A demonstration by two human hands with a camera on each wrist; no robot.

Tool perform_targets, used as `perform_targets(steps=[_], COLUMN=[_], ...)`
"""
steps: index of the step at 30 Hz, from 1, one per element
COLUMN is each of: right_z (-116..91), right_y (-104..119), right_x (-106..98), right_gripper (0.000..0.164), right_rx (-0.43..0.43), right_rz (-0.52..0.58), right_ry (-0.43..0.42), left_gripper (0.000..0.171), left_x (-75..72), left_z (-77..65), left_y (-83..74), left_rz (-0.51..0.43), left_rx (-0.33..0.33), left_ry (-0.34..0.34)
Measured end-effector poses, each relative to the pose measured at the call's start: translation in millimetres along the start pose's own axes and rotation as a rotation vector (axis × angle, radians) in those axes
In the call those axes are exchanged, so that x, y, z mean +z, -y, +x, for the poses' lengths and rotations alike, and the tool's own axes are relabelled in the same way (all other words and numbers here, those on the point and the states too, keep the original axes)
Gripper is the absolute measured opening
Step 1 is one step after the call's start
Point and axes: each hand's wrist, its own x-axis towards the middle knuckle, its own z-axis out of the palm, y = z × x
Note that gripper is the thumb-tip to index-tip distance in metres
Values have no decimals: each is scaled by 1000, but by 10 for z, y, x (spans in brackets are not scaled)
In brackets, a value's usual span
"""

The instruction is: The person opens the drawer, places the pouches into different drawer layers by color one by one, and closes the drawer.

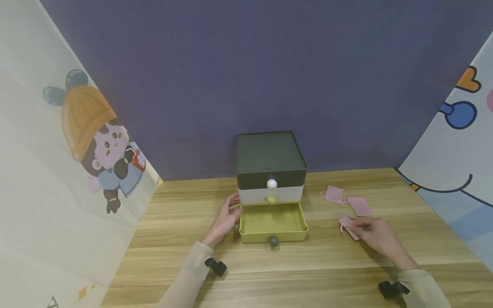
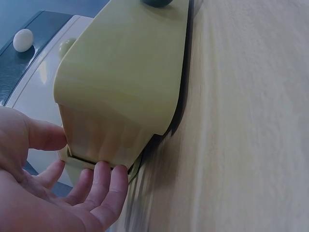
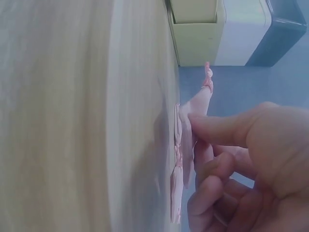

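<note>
A small three-tier drawer box (image 1: 271, 154) stands against the back wall, its yellow-green bottom drawer (image 1: 272, 236) pulled out, with nothing lying inside. My left hand (image 1: 227, 220) is at the left side of the box. In the left wrist view its thumb and fingertips (image 2: 119, 174) touch around the edge where the drawer comes out, the fingers loosely extended. To the right, my right hand (image 1: 377, 237) pinches a pink drawstring pouch (image 3: 197, 108) between thumb and fingers. Two more pink pouches, a far one (image 1: 334, 194) and a nearer one (image 1: 360, 206), lie on the table just beyond it.
The wood-grain table (image 1: 154, 239) runs back to a dark blue wall panel (image 1: 192, 85). White panels with cartoon prints (image 1: 104, 141) stand at both sides. The bottom drawer's grey round knob (image 1: 273, 241) juts toward the front.
</note>
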Motion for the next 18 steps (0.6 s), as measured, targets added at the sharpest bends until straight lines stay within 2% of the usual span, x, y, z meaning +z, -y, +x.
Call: perform_targets(steps=[13, 18], right_z=[16, 21], right_y=[94, 119], right_x=[-18, -26], right_gripper=[39, 36], right_rx=[8, 11], right_rz=[28, 38], right_ry=[17, 20], left_gripper=[62, 62], left_x=[-11, -17], left_z=[16, 14], left_y=[13, 7], left_rz=[16, 15], left_rx=[-1, -2], left_ry=[7, 9])
